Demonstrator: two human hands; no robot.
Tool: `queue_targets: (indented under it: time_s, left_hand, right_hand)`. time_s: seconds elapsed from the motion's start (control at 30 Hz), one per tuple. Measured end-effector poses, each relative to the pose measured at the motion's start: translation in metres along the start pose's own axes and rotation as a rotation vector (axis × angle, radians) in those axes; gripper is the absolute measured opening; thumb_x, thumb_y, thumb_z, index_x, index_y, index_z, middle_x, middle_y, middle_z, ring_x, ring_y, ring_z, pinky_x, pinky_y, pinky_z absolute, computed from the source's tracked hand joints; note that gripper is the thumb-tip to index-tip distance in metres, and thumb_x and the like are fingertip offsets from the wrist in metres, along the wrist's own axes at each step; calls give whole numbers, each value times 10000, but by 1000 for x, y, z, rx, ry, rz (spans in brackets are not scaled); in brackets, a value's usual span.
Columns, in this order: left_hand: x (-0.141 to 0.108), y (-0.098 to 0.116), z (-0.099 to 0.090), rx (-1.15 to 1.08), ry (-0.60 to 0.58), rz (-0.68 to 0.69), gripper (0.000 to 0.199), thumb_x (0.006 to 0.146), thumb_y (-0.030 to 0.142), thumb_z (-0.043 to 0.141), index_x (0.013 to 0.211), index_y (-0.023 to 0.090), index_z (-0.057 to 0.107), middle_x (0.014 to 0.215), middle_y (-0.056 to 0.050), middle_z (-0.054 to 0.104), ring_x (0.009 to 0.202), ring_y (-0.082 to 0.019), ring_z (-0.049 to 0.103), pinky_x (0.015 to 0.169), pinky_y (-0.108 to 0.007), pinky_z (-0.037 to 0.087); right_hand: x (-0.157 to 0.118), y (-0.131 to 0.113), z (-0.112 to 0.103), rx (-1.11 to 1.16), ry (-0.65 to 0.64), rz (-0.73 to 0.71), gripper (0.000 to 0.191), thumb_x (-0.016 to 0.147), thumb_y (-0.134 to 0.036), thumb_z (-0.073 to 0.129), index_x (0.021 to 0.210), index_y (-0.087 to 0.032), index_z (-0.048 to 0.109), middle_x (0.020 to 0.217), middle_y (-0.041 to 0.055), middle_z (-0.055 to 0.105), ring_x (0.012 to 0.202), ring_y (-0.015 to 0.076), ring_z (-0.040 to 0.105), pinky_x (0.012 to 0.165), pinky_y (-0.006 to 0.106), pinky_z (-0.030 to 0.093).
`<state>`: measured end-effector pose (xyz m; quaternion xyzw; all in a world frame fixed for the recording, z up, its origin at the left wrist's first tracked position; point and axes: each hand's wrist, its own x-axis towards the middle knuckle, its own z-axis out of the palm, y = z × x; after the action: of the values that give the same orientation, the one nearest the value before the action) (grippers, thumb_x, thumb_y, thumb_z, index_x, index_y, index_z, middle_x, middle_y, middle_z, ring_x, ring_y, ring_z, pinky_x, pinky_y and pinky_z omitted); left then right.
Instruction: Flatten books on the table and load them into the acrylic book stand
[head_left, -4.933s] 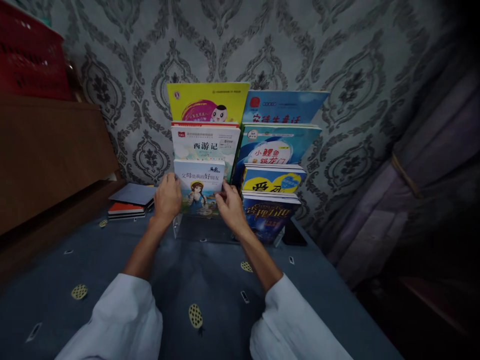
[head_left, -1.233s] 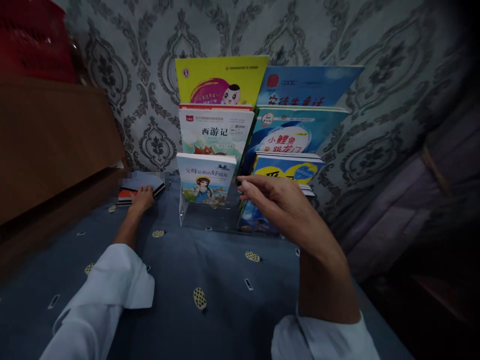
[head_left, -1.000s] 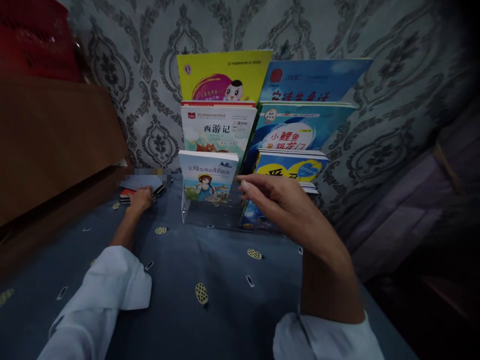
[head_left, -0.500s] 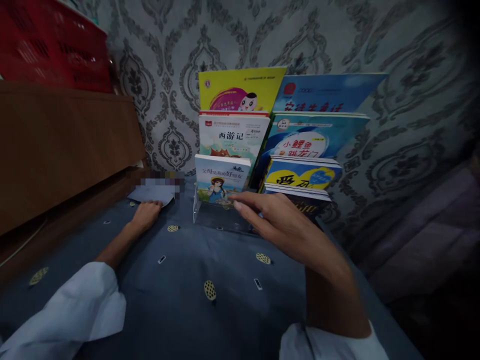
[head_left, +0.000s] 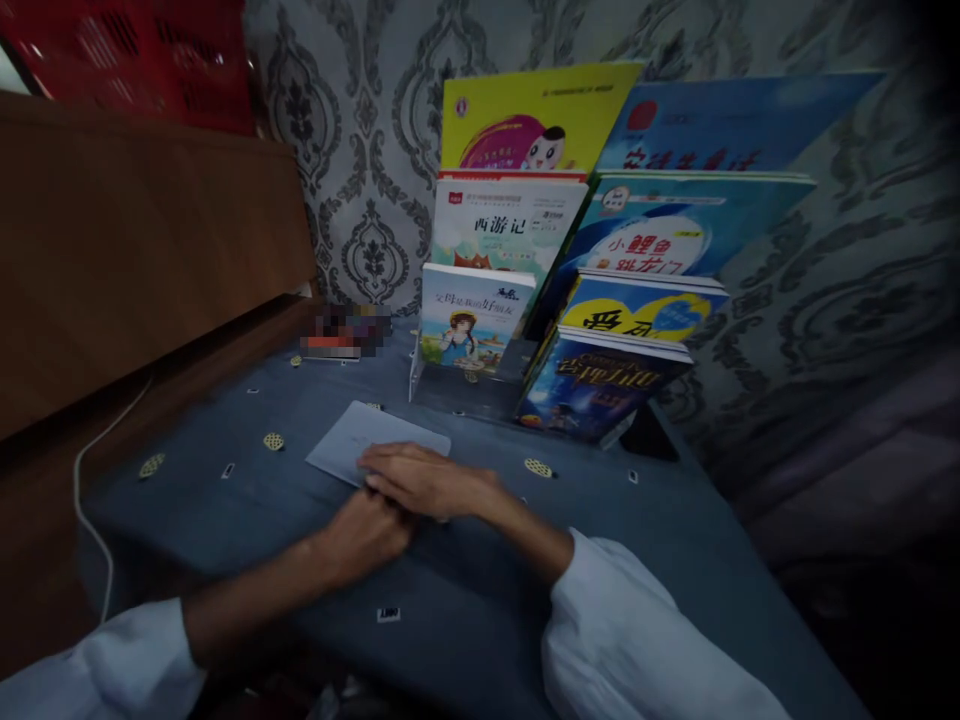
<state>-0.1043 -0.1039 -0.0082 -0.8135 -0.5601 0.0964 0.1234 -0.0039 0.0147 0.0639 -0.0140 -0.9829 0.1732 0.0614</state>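
Note:
A pale, thin booklet point(head_left: 341, 440) lies on the dark blue patterned cloth in front of the book rack. My left hand point(head_left: 367, 535) is at its near edge with the fingers curled around it, the fingertips partly hidden under my right hand. Stretched flat across the booklet, my right hand point(head_left: 427, 480) has its fingers pointing left and overlaps the left one. Behind them a clear rack point(head_left: 469, 395) holds upright books in two columns, with a white-covered book point(head_left: 476, 320) front left and a dark blue one point(head_left: 600, 385) front right.
At the back left, a pixelated item point(head_left: 337, 335) lies on the cloth point(head_left: 480, 620). A wooden cabinet point(head_left: 150, 250) with a red basket point(head_left: 180, 60) on it stands at the left. A white cable point(head_left: 79, 490) hangs there. A dark flat object point(head_left: 651, 435) is right of the rack.
The pale booklet and my left hand have come nearer and to the right. My right hand has moved left from the rack's front onto the booklet. The view has shifted.

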Motion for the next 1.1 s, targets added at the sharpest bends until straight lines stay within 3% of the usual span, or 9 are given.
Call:
queue_targets:
  time_s: [0.07, 0.13, 0.27, 0.4, 0.57, 0.77, 0.93, 1.0, 1.1]
  left_hand:
    - [5, 32, -2, -9, 113, 86, 271, 975, 134, 500, 1201, 110, 646, 1066, -166, 718, 896, -256, 695, 688, -340, 540]
    - [9, 57, -6, -37, 199, 167, 230, 992, 185, 495, 1124, 111, 668, 1032, -159, 718, 903, -262, 680, 665, -340, 534]
    - [12, 72, -17, -78, 244, 237, 268, 1001, 194, 485, 1181, 73, 643, 964, -155, 718, 847, -243, 666, 642, -331, 532]
    - [7, 65, -24, -86, 250, 240, 261, 1009, 206, 492, 1200, 92, 629, 1097, -160, 709, 1025, -269, 681, 689, -317, 553]
    - [3, 60, -21, -143, 255, 232, 284, 1014, 228, 493, 1258, 123, 592, 1149, -128, 700, 1153, -274, 650, 785, -319, 569]
    - [8, 42, -21, -352, 260, 160, 356, 985, 286, 581, 1309, 145, 540, 1112, -93, 685, 981, -225, 656, 791, -350, 556]
    - [3, 14, -13, -498, 290, -6, 417, 990, 421, 569, 1348, 210, 534, 1156, -83, 657, 1054, -246, 609, 906, -400, 512]
    - [1, -3, -1, -512, 274, -94, 404, 1012, 419, 518, 1354, 205, 540, 1223, -103, 646, 1108, -246, 599, 964, -421, 487]
    - [2, -36, 23, -487, 232, -156, 475, 1036, 415, 450, 1456, 193, 465, 1458, -141, 550, 1354, -248, 501, 1131, -467, 378]
  right_hand:
    - [0, 3, 21, 75, -112, -26, 369, 1048, -284, 478, 1327, -103, 639, 1414, 146, 635, 1354, 202, 559, 1146, 298, 407]
    - [-4, 8, 37, 105, -142, 1, 445, 1051, -316, 477, 1410, -66, 558, 1518, 185, 522, 1461, 226, 433, 1220, 373, 320]
    - [-4, 21, 59, 90, -70, 41, 514, 1050, -342, 477, 1501, -99, 447, 1612, 178, 384, 1534, 233, 290, 1270, 483, 183]
    - [18, 39, 70, 33, 5, 69, 510, 1052, -347, 454, 1521, -148, 427, 1625, 149, 369, 1538, 225, 279, 1273, 500, 169]
    - [27, 58, 70, -35, 92, 197, 513, 1039, -297, 451, 1511, -97, 439, 1613, 179, 375, 1525, 269, 308, 1251, 519, 247]
    - [-23, 68, 74, -57, 174, 299, 516, 1020, -260, 431, 1503, -80, 459, 1582, 196, 423, 1504, 273, 355, 1243, 500, 301]
    - [-66, 73, 82, -40, 227, 338, 535, 1028, -269, 397, 1547, -135, 402, 1610, 173, 383, 1509, 276, 342, 1225, 529, 332]
    - [-76, 70, 82, -35, 239, 349, 542, 1028, -265, 396, 1553, -130, 387, 1612, 181, 376, 1509, 280, 342, 1220, 543, 338]
    - [-85, 59, 78, -42, 232, 362, 544, 1026, -281, 410, 1532, -83, 413, 1602, 211, 380, 1504, 296, 350, 1219, 540, 349]
